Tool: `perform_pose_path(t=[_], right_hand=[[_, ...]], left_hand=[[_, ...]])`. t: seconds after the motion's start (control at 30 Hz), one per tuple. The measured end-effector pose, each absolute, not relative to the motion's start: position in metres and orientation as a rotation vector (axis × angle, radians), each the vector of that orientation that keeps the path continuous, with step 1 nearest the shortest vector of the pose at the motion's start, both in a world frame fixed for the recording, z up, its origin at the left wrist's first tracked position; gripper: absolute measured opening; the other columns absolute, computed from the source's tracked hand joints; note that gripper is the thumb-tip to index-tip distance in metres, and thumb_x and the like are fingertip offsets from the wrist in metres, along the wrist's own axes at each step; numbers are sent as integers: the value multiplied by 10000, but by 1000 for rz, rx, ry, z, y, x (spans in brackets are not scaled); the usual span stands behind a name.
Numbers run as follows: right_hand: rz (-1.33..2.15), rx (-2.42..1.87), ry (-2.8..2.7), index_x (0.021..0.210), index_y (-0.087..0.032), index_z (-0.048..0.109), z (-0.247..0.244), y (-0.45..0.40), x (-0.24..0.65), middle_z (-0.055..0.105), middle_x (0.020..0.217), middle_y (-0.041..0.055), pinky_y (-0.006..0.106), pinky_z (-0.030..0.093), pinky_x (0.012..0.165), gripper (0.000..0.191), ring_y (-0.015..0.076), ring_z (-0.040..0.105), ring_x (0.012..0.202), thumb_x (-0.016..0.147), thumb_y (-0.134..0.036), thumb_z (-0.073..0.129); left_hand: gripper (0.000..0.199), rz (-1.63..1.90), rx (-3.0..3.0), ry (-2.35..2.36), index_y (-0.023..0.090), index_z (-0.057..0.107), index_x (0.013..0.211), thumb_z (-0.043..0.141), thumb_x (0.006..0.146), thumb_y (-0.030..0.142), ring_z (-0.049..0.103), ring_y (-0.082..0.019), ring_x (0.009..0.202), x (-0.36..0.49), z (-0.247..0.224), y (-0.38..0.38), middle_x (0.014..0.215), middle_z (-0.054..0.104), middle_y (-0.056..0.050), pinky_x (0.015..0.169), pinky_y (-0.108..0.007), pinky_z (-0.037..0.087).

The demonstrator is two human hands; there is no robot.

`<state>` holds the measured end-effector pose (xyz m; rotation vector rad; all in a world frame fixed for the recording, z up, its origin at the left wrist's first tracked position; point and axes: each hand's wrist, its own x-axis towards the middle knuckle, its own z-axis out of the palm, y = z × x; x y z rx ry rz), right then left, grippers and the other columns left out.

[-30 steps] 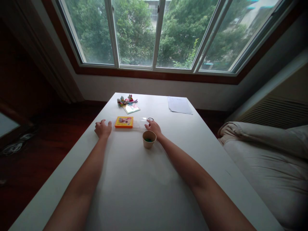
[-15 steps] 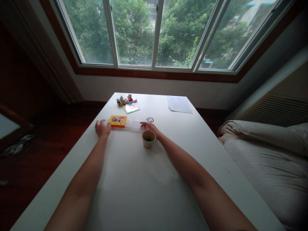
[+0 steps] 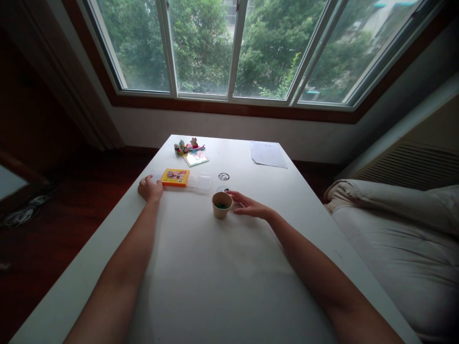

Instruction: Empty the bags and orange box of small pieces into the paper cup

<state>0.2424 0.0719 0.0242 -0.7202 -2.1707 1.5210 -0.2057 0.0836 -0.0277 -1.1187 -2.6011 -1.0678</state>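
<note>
A clear plastic case [image 3: 201, 181] lies flat across the table, with a yellow and orange box [image 3: 175, 177] on it. My left hand [image 3: 150, 189] is closed around the case's left end, its fingers bent and partly hiding that end. To the right stands an upright brown paper cup [image 3: 222, 210] with small dark green pieces inside. Beside the cup's right rim is my right hand [image 3: 250, 206], fingers apart and nothing held; whether a fingertip touches the cup I cannot tell. Just behind the cup lies a small round clear item [image 3: 221, 189], partly hidden.
Farther back, a dark-rimmed round item [image 3: 224, 177] lies on the white table [image 3: 201, 277]. Colourful small figures [image 3: 188, 146] and a shiny square packet [image 3: 195, 158] sit at the far left. Paper sheets [image 3: 267, 154] lie at the far right. A cushioned seat [image 3: 390, 229] stands beside the table.
My right hand has drawn back from the clear case's right end and moved right, to the cup's side. A small round clear item now shows behind the cup. My left hand stays at the case.
</note>
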Motion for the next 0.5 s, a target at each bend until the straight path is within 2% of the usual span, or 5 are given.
perform_pose_path(t=[0.1, 0.17, 0.37, 0.5], right_hand=[[1341, -723, -2131, 1514, -287, 359, 18, 57, 229, 437, 1524, 90, 441, 376, 1138, 882, 270, 414, 1412, 755, -449, 779], [1330, -709, -2085, 1506, -257, 357, 9, 50, 216, 488, 1477, 105, 432, 395, 1126, 918, 277, 470, 1364, 728, -449, 805], [1307, -765, -1964, 1320, -217, 520, -8, 56, 190, 633, 1281, 92, 414, 506, 995, 723, 274, 612, 1159, 692, -420, 814], [1138, -965, -1803, 1320, -222, 487, -8, 87, 179, 653, 1237, 85, 365, 542, 885, 685, 236, 639, 1057, 727, -421, 766]], left_hand=[[445, -1041, -1089, -2633, 203, 593, 1268, 579, 848, 350, 503, -344, 1234, -208, -25, 80, 1319, 561, -162, 1076, -483, 357], [457, -1020, -1076, -2644, 207, 590, 1279, 582, 850, 365, 510, -351, 1224, -210, -22, 77, 1319, 562, -167, 1067, -490, 359], [551, -945, -1056, -2659, 217, 569, 1302, 649, 809, 449, 524, -374, 1201, -216, -17, 68, 1312, 555, -172, 1038, -515, 372], [514, -1017, -1037, -2630, 216, 554, 1298, 615, 846, 451, 524, -343, 1210, -213, -13, 67, 1311, 542, -161, 1035, -475, 390]])
